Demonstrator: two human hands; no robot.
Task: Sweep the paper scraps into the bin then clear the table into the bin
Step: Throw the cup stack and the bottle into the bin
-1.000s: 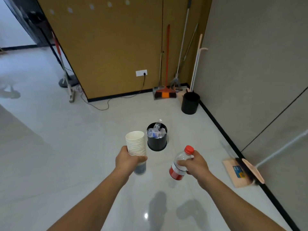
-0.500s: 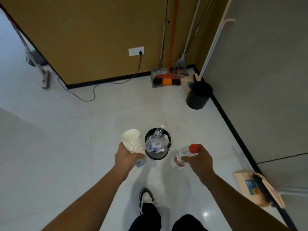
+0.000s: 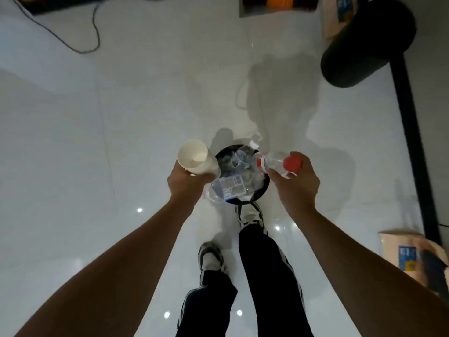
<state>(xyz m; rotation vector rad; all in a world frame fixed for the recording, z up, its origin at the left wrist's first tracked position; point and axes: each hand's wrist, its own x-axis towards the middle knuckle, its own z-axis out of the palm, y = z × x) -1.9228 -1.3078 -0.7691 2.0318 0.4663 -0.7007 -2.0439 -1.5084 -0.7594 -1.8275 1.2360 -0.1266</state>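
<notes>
Over the full bin (image 3: 263, 190), the left hand (image 3: 188, 183) grips a light, crushable stack of paper cups (image 3: 196, 159) and the right hand (image 3: 294, 183) clasps a slippery, light-looking plastic bottle (image 3: 274, 162) near its red cap.

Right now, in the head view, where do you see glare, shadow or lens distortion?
Head view: small bright ceiling-light spots glare on the glossy floor; a large soft shadow of the person falls beyond the bin; the wide-angle lens stretches both forearms toward the corners; the paper cups in the left hand and the bottle in the right hand look slightly soft.
</notes>
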